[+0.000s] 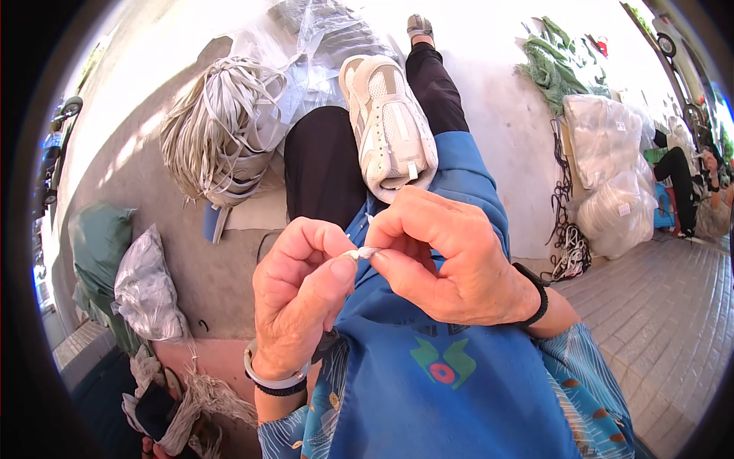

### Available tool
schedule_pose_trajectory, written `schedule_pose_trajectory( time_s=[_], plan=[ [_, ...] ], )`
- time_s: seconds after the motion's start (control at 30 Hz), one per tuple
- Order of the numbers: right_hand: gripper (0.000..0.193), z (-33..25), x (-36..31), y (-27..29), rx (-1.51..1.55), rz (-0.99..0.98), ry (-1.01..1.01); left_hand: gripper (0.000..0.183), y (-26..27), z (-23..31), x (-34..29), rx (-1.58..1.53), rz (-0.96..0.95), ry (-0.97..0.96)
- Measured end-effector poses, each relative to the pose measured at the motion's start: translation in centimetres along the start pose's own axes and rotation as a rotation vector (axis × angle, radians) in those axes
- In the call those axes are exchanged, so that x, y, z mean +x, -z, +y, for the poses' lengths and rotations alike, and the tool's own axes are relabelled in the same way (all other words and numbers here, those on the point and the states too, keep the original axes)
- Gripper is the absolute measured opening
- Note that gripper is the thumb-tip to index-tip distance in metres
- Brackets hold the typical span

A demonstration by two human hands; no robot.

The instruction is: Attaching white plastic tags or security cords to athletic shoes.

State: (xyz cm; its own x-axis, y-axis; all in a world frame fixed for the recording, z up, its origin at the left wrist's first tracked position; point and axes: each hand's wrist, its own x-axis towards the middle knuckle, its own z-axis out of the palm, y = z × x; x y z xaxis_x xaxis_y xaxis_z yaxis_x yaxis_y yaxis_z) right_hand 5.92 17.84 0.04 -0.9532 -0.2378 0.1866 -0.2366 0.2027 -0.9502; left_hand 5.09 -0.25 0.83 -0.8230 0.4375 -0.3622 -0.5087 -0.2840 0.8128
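Over my lap, both hands are pinched close together on a short twisted piece of white lace (364, 252). My left hand (302, 279) grips one end between thumb and forefinger, with a bangle and a dark band at its wrist. The other end sits in the fingertips of my right hand (451, 256), which has a black band at the wrist. Just beyond the hands, a beige and white sneaker (391, 126) rests on my legs, its opening toward me. Its upper carries mesh panels. The rest of the lace is hidden by my fingers.
A big bundle of pale flat laces (218, 126) stands at left, near clear plastic wrapping (310, 69). Green (103, 245) and clear bags (149, 291) lie further left. Stuffed clear bags (612, 176), dark cords (563, 183) and green netting (562, 65) are at right, with another person (677, 180) beyond.
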Motion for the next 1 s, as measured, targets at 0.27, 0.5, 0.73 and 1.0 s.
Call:
schedule_pose_trajectory(
  time_s=[0.27,0.5,0.73,1.0],
  plan=[
    [0.004,-1.6,0.1,1.3,0.43,-0.182,-0.415,0.018,0.0,-1.3,-0.2,0.582,0.157,-0.531],
    [0.009,-1.2,-0.2,1.3,0.379,-0.2,-0.357,0.008,-0.7,-0.5,-0.8,0.588,0.137,-0.459],
    [0.01,-2.1,-0.6,0.6,0.36,-0.081,-0.33,0.013,-0.5,0.4,-1.3,0.033,0.037,0.04],
    [0.013,-0.6,-0.5,-0.4,-0.084,0.069,0.193,0.015,-0.5,0.4,-1.0,0.053,0.027,0.013]
  ],
)
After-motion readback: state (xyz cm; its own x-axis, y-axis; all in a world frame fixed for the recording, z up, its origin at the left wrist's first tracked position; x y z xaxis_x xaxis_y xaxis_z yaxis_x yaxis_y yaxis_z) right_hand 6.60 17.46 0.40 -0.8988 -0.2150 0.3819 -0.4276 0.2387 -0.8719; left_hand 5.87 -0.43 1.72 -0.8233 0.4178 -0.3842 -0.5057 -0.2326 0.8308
